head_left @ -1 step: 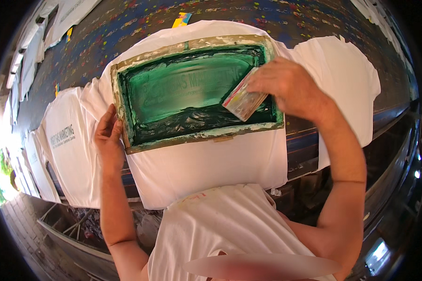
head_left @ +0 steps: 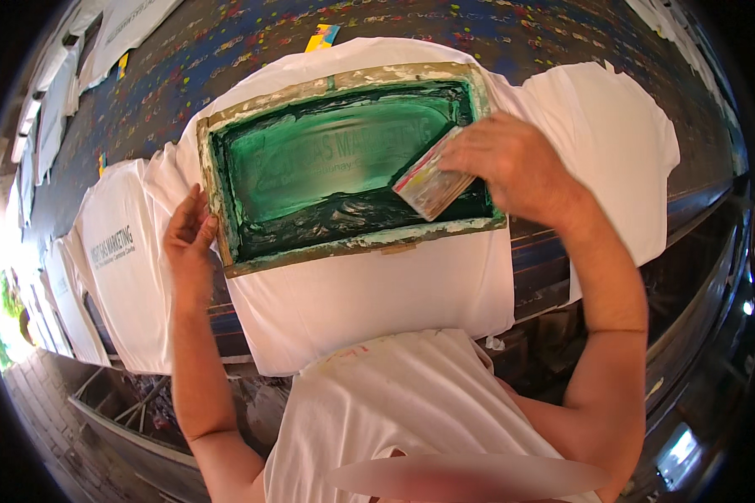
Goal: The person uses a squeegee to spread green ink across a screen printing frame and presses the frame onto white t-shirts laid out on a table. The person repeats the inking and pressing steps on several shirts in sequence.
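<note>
A wooden-framed printing screen point(head_left: 277, 97) with green mesh lies on a white T-shirt point(head_left: 377, 298). Faint lettering shows through the mesh, and dark ink point(head_left: 327, 214) is heaped along its near side. My left hand point(head_left: 191, 247) grips the frame's left edge, thumb and fingers bent against it. Inside the frame, at its right end, my right hand point(head_left: 512, 163) is closed around a squeegee point(head_left: 432, 191), a flat, ink-stained blade with a reddish edge. The squeegee is tilted, its long edge toward the mesh. The fingertips behind it are partly hidden.
Beneath the shirts runs a long dark table point(head_left: 252, 42) spotted with paint. A printed white shirt point(head_left: 113, 260) lies to the left, and a plain white shirt point(head_left: 604, 151) to the right. A yellow-and-blue tab point(head_left: 321, 38) sits beyond the screen. Metal framework point(head_left: 134, 419) stands below left.
My right hand and the squeegee have shifted slightly left and toward me. The screen and my left hand stay nearly in place.
</note>
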Tool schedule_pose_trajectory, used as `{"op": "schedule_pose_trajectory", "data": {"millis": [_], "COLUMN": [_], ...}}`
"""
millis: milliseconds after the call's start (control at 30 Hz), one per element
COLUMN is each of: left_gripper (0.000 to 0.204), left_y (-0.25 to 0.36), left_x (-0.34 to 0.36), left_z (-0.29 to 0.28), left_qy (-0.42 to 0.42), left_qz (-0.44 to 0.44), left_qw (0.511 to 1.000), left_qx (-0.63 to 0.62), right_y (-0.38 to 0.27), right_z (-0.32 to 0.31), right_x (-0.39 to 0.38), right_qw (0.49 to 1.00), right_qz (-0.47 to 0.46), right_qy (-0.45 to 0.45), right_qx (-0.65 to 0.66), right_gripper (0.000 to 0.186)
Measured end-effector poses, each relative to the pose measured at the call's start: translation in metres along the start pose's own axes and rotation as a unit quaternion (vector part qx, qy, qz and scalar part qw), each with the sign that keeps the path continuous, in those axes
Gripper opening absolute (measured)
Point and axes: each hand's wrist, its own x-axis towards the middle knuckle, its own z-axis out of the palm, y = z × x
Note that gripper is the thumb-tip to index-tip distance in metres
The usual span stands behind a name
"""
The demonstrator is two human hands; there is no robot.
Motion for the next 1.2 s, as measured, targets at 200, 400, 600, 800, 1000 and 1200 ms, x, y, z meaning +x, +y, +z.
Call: {"op": "schedule_pose_trajectory", "data": {"millis": [200,400,600,800,1000,1200], "left_gripper": [0.044,0.024,0.019,0.024,0.029,0.044], "left_y": [0.056,0.094,0.124,0.129,0.123,0.144], "left_x": [0.085,0.176,0.197,0.212,0.226,0.202], "left_z": [-0.015,0.033,0.063,0.081,0.087,0.085], "left_qy": [-0.104,-0.268,-0.295,-0.325,-0.311,-0.271], "left_qz": [0.271,0.327,0.297,0.196,0.157,0.192], "left_qw": [0.894,0.801,0.762,0.765,0.759,0.706], "left_qx": [0.342,0.423,0.495,0.520,0.550,0.625], "right_y": [-0.055,-0.066,-0.076,-0.104,-0.149,-0.093], "right_z": [0.013,0.026,0.073,0.087,0.091,0.067], "right_x": [-0.008,0.076,0.171,0.157,0.121,0.148], "right_qw": [0.995,0.991,0.989,0.995,0.998,0.998], "right_qz": [0.091,0.090,0.113,0.076,0.026,0.045], "right_qy": [0.049,0.050,0.081,0.066,0.059,0.040], "right_qx": [0.004,0.088,0.040,0.006,-0.002,0.017], "right_gripper": [0.034,0.039,0.036,0.041,0.044,0.043]}}
